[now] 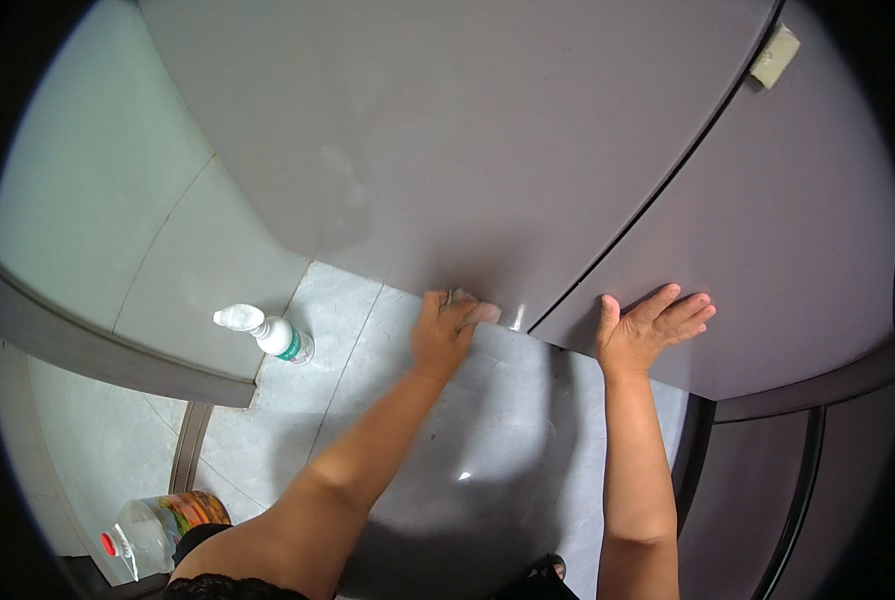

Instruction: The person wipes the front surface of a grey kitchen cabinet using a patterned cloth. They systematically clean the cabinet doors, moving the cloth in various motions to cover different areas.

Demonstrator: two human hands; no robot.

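Note:
My left hand (446, 330) is closed at the bottom edge of a large grey-mauve panel (468, 150). A greyish cloth (460, 296), mostly hidden by the fingers, shows in its grip against the panel. My right hand (648, 330) is stretched out with its fingers apart, lying against the neighbouring panel (798, 220) across a dark vertical gap. Nothing is in it. On the floor to the left of my left hand stands a white spray bottle (286, 340) with a green-banded label.
A clear plastic jug (148, 535) with a red cap sits at the lower left, beside a dark door track (190, 445). Pale wall tiles (98, 170) rise on the left. A beige block (776, 57) is fixed at the upper right. Grey floor tiles (448, 430) lie below.

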